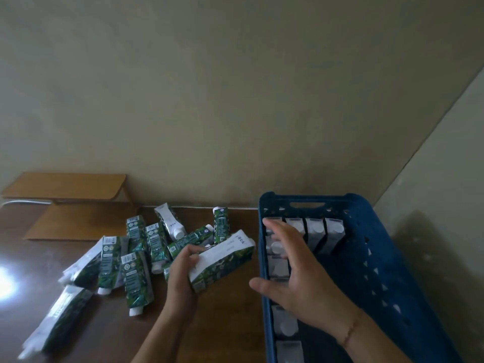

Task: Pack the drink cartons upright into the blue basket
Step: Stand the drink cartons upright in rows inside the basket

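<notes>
My left hand (183, 268) grips a green and white drink carton (222, 260), held tilted above the brown table just left of the blue basket (372, 258). My right hand (293, 268) hovers over the basket's left wall with its fingers spread and holds nothing. Inside the basket, several cartons (317, 229) stand upright in a row along the far end, and more stand in a column along the left wall (284, 323). Several loose cartons (136, 260) lie scattered on the table to the left.
The dark wooden table (230, 323) meets a beige wall behind. A flattened cardboard box (76, 205) lies at the back left. A bright light glare (5, 281) marks the table's left edge. The basket's right half (348, 284) holds no cartons.
</notes>
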